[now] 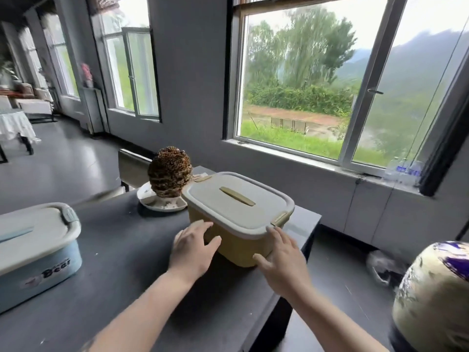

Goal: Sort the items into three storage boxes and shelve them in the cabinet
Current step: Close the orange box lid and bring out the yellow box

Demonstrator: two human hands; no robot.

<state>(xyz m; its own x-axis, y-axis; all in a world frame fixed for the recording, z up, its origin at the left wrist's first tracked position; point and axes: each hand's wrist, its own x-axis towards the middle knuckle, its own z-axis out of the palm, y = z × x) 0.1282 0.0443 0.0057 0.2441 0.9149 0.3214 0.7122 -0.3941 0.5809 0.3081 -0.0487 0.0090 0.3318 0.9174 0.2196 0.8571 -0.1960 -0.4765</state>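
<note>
With both hands spread flat against the yellow box [238, 240], left hand [194, 246] at 9 o'clock, right hand [280, 257] at 4 o'clock, grip low; it sits lidded at the bench [121, 250] edge.

The yellow box [236, 240] has a grey lid [236, 201] — the blue box [38, 270] too. The counter [121, 250] is dark grey — the nest [169, 171] is brown.
</note>
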